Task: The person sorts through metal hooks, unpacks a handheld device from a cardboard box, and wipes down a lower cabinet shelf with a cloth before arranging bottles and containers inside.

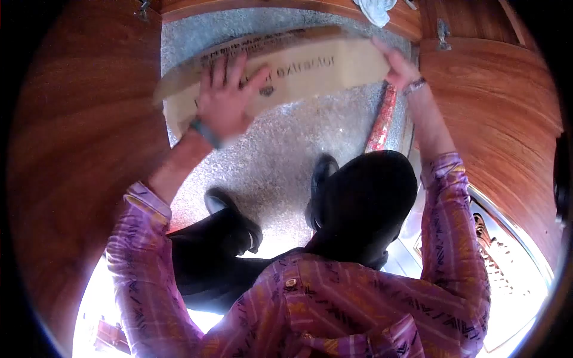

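A long brown cardboard box [310, 68], printed with Chinese characters and the word "extractor", spans the space in front of me, slightly blurred. My left hand [227, 104] lies against its printed side with the fingers spread; they are not wrapped round an edge. At the box's right end, my right hand [403, 68] grips the edge, its inner fingers partly hidden. The box tilts a little, its right end farther from me. What lies beneath it is hidden.
Wooden cabinet doors flank me on the left [89, 119] and right [495, 113], with metal hinges near the top. A red-and-white pole [382, 119] stands on the speckled floor [280, 143]. A white cloth [376, 9] hangs at the top edge. My legs are below.
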A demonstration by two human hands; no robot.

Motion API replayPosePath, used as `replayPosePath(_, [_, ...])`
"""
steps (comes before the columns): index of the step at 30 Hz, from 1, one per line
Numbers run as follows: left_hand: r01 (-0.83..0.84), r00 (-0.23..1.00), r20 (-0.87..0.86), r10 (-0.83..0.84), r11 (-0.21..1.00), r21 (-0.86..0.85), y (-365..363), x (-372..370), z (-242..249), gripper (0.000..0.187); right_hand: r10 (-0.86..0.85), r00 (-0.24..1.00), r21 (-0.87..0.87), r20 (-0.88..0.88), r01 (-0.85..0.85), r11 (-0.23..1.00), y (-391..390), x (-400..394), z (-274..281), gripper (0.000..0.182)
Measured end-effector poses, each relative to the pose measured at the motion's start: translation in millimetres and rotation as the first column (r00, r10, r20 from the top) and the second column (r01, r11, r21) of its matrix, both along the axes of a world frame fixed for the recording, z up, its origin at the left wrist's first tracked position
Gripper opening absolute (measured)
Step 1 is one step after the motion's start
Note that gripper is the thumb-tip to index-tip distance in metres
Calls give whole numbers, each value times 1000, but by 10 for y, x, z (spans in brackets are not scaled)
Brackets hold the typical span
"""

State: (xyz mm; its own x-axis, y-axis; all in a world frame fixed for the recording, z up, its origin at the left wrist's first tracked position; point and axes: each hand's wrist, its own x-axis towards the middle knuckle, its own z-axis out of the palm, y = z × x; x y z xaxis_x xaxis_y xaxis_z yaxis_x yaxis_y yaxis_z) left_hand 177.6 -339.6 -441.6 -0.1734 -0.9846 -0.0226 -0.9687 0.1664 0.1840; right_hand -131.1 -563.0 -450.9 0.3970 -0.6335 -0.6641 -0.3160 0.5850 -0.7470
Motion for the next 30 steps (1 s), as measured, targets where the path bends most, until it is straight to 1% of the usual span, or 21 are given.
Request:
replayPosePath(2, [16, 999, 28, -16, 1000, -20, -288, 142, 145, 89, -120, 990, -22, 70, 122, 992, -202, 80, 147, 44])
replayPosePath(3, [78, 997, 16, -76, 993, -84, -401, 260, 243, 70, -122, 989, -20, 77, 124, 992, -318, 16, 95, 44])
replayPosePath(4, [78, 997, 25, -76, 993, -83, -530, 391, 355, 70, -41, 907, 88, 419, 4, 996, -469, -92, 31, 42])
replayPosePath(5, [76, 984, -163, -65, 995, 64, -669, 526, 468, 60, 1, 702, 145, 712, -148, 978, -545, -149, -28, 40])
replayPosePath(6, [101, 939, -342, -25, 973, 205, -785, 608, 567, 53, 4, 696, 140, 718, -150, 979, -524, -161, -102, 40])
replayPosePath(8, [130, 931, -363, -46, 969, 211, -919, 668, 677, 49, -171, 824, 163, 541, 97, 982, -435, -137, -282, 37])
replayPosePath(10, [104, 888, -457, 50, 946, 306, -1009, 671, 769, 50, -129, 882, 101, 452, 93, 990, 2, 127, -223, 32])
replayPosePath(12, [54, 777, -590, 218, 912, 407, -1052, 685, 813, 54, 89, 996, -316, 12, -81, 945, 309, 439, -189, 30])
replayPosePath(13, [-107, 900, -324, 291, 869, 484, -981, 412, 1362, 36, 96, 995, -311, 19, -85, 947, 385, 553, -242, 30])
replayPosePath(14, [-115, 901, -315, 297, 865, 488, -954, 391, 1400, 36, 299, 933, -530, -199, -359, 768, 459, 646, -311, 36])
replayPosePath(15, [-112, 857, -375, 354, 838, 535, -938, 389, 1423, 36, 406, 798, -641, -446, -601, 478, 516, 728, -381, 43])
replayPosePath(16, [-104, 804, -430, 411, 809, 579, -922, 399, 1433, 35, 411, 799, -643, -438, -598, 478, 551, 809, -462, 43])
replayPosePath(18, [-201, 781, -409, 473, 809, 552, -878, 409, 1406, 36, 204, 750, -762, -629, -647, 31, 601, 938, -542, 56])
replayPosePath(20, [-291, 749, -398, 530, 802, 522, -863, 482, 1330, 36, 220, 694, -699, -686, -712, 69, 620, 920, -481, 61])
replayPosePath(22, [-28, 667, -531, 523, 730, 683, -893, 653, 1253, 38, 257, 664, -681, -703, -731, 26, 556, 879, -472, 58])
replayPosePath(23, [-27, 665, -532, 524, 729, 684, -895, 710, 1201, 38, 279, 579, -589, -766, -806, 55, 546, 856, -467, 62])
replayPosePath(25, [-165, 691, -444, 570, 723, 671, -899, 717, 1171, 40, 323, 551, -557, -769, -826, 85, 522, 817, -427, 59])
replayPosePath(26, [-156, 690, -449, 567, 723, 673, -921, 729, 1141, 40, 368, 527, -526, -766, -843, 112, 508, 782, -416, 55])
replayPosePath(27, [-186, 776, -395, 492, 777, 602, -972, 756, 1102, 41, 365, 523, -520, -770, -846, 115, 476, 731, -434, 55])
replayPosePath(28, [-206, 850, -324, 416, 828, 521, -1027, 774, 1078, 41, 367, 603, -582, -709, -793, 179, 434, 673, -477, 52])
replayPosePath(30, [-156, 821, -389, 417, 820, 550, -1113, 787, 1042, 42, 360, 677, -637, -642, -733, 241, 408, 615, -563, 50])
